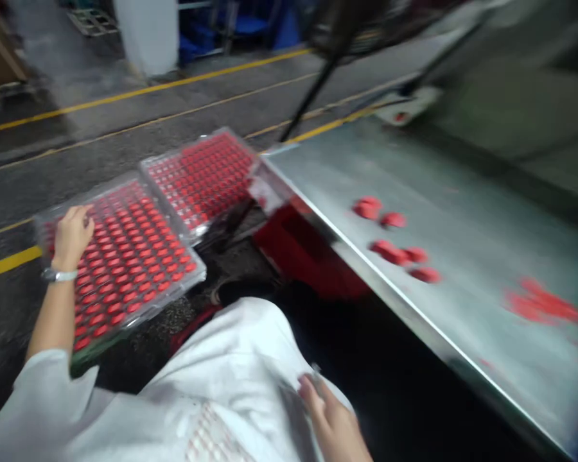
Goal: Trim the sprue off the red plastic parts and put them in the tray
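Observation:
My left hand [74, 234], with a band on its wrist, is over the far left part of a clear plastic tray [198, 272]. Its fingers are curled; anything between them is hidden. Rows of small red round parts [120, 269] fill much of this tray. Low in front of my white clothing, my right hand [331, 416] is closed around a small greyish metal-looking tool, blurred by motion. To its right lies the grey metal worktable [462, 231], with several loose red pieces [390, 250] near its edge.
A second clear tray of red parts [202, 173] adjoins the first and reaches the table corner. More red pieces [542, 301] lie farther right on the table. Below the table edge is a red bin-like object [303, 256]. Yellow lines [139, 91] mark the dark floor.

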`<state>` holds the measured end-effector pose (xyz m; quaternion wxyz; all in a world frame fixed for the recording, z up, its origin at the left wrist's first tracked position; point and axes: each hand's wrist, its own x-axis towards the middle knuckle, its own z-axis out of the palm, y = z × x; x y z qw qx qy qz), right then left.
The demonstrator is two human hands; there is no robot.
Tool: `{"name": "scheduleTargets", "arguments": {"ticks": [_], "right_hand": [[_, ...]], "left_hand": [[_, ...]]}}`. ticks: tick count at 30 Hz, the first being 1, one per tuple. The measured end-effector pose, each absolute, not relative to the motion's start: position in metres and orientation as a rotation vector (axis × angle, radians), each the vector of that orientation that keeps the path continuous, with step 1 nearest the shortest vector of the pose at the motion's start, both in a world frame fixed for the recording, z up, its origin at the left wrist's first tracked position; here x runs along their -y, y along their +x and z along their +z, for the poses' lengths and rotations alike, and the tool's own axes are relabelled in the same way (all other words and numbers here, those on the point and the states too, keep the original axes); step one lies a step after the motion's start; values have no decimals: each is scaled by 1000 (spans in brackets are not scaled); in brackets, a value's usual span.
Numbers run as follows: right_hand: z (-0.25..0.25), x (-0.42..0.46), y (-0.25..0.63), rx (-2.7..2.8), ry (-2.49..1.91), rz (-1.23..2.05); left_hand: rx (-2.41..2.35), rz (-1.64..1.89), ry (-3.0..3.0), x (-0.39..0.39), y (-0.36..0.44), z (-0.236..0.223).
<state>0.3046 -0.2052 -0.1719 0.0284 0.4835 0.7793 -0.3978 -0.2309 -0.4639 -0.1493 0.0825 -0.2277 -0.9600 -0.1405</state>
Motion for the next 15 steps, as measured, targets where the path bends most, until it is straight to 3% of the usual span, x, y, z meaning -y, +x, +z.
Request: {"name": "scheduleTargets", "arguments": {"ticks": [6,10,15], "right_hand": [[-172,204,307,-2418,1677,-1373],[-169,202,320,-2414,1742,-1460],[-170,190,337,-2352,1854,-1567]], "left_hand": [[1907,-984,-2060,240,-84,-73],[1775,-580,-2518,121,17,-42],[1984,-83,-2498,56,61,-33]]}}
